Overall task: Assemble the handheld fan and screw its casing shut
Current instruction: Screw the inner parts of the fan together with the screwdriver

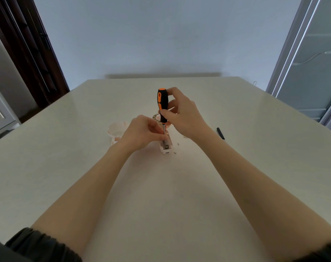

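Screwdriver (162,104) upright in right hand (181,112), left hand (144,132) steadying fan casing (166,147)

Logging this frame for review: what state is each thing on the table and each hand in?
Screwdriver: upright, tip down in the fan body.
Fan body: lying flat, handle casing open, insides showing.
Loose casing half: lying apart, left of the body, not fitted.
Loose screws: on the table, not driven.
Black bit: lying unused at right.
Right hand: closed around the screwdriver handle.
Left hand: fingers pinched at the shaft, steadying it.
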Available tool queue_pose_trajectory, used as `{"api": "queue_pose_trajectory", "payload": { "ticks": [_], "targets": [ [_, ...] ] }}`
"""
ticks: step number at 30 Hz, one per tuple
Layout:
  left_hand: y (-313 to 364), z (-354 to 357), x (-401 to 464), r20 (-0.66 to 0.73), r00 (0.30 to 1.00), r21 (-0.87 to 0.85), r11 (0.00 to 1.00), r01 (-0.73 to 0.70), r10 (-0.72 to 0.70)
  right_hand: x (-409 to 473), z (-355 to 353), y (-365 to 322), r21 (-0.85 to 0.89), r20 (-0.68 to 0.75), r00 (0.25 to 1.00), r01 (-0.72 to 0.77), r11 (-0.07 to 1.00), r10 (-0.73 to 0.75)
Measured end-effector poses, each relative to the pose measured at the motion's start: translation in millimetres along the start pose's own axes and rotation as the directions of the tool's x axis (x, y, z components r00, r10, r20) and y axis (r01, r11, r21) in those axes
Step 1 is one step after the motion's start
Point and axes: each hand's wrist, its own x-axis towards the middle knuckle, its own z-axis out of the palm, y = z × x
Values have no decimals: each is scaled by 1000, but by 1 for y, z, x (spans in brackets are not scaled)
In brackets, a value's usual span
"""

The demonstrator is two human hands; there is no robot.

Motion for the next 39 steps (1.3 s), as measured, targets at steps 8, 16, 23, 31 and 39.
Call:
{"api": "queue_pose_trajectory", "payload": {
  "ticks": [8,16,23,31,39],
  "targets": [
    [4,-1,2,27,999,23,999,23,-24,1,-4,5,-35,-18,1000,9,999,-10],
    [0,-1,1,24,1000,-7,1000,13,-13,1,-5,4,-67,-12,999,31,997,-32],
    [0,-7,3,105,995,1,1000,3,-3,2,-6,6,-94,-33,999,24,995,-27],
    [0,-4,2,39,998,35,998,-55,54,4,-7,5,-103,-53,998,17,995,-23],
    [-4,1,5,-24,996,6,996,-85,85,3,-3,3,-113,-81,996,24,993,-34]
  ]
}}
